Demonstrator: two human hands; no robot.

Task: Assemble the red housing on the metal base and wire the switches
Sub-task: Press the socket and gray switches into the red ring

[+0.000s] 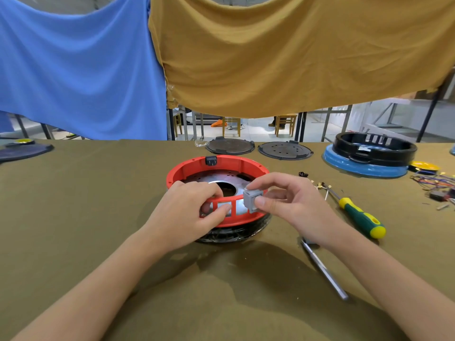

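Observation:
The red ring-shaped housing (229,163) sits on the round metal base (216,179) in the middle of the table, over a black part underneath. A black socket (211,160) is set in its far wall. My left hand (194,212) grips the housing's near wall, thumb pressed against one of the rectangular switch openings. My right hand (283,200) pinches a small grey switch (251,200) between thumb and fingers, held at the openings on the near right of the wall.
A green-and-yellow screwdriver (357,215) lies right of the housing, a thin metal tool (325,271) nearer me. Loose wires (435,185) and small terminals lie far right. Two dark round plates (285,150) and a black ring on a blue disc (369,153) stand along the back edge.

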